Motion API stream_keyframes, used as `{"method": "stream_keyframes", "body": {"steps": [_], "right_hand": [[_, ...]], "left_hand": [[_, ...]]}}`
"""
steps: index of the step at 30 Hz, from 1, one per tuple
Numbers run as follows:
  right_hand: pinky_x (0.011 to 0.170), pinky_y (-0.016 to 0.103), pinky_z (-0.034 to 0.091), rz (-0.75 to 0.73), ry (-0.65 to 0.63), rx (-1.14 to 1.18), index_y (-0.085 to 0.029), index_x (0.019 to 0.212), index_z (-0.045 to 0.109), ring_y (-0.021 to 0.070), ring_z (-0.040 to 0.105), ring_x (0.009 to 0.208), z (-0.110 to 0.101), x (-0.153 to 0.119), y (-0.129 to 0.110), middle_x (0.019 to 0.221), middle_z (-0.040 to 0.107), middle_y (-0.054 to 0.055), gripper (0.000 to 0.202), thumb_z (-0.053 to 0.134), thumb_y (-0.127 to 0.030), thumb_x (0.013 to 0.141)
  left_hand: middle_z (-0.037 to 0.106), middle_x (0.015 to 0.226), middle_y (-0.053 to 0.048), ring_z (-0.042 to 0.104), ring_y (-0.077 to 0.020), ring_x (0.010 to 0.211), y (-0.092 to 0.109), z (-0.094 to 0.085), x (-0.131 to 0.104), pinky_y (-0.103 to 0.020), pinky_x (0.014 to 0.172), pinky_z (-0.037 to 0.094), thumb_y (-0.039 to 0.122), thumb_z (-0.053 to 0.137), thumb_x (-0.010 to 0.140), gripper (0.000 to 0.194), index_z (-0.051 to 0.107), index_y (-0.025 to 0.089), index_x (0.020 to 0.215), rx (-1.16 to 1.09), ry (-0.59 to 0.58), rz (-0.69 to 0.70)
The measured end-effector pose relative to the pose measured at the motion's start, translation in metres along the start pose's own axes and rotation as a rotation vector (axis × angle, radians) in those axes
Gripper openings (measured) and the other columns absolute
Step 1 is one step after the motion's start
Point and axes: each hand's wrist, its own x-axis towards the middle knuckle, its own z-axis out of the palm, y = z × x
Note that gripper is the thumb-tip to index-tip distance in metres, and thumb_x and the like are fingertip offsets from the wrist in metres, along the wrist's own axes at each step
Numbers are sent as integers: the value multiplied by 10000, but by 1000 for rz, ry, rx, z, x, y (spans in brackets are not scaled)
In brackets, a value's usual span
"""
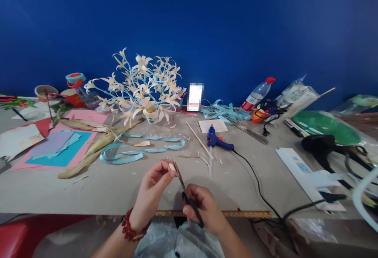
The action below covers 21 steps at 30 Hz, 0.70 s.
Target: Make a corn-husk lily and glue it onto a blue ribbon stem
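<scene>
1. Left hand (153, 183), near, pinches a pale piece (172, 167).
2. Right hand (205, 205) grips scissors (182, 183) – just beside it.
3. Beyond: ribbon (121, 161) left, glue gun (211, 139) right.
4. Far – flowers (144, 103) left, bottle (255, 96) right.

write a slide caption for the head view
The left hand holds a small pale piece while the right hand holds scissors; beyond them lies a blue glue gun.
</scene>
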Motion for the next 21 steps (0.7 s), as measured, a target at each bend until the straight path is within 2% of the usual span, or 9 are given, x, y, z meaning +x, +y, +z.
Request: {"method": "stream_keyframes", "body": {"steps": [10,16,21], "right_hand": [[371,170,267,51,9,12,-211,648,397,58,419,375,-2,0,5,486,439,-82,584,744,-681,630],[404,182,321,72,-43,71,-208,691,420,67,438,405,-4,-3,4,517,484,-75,603,770,-687,580],[411,188,286,101,-66,36,-209,694,417,67,414,424,-7,-6,1,534,487,-66,603,770,-685,582]], "left_hand": [[594,857,-18,522,-150,845,5,-3,-2,-240,782,398,235,623,886,83,624,189,817,16,-31,-32],[569,850,-21,509,-156,831,10,-7,-2,-245,746,387,235,586,905,124,596,182,793,197,-96,23],[551,799,-16,505,-156,775,18,-7,-1,-261,729,383,237,554,916,163,548,184,762,366,-180,75]]}}
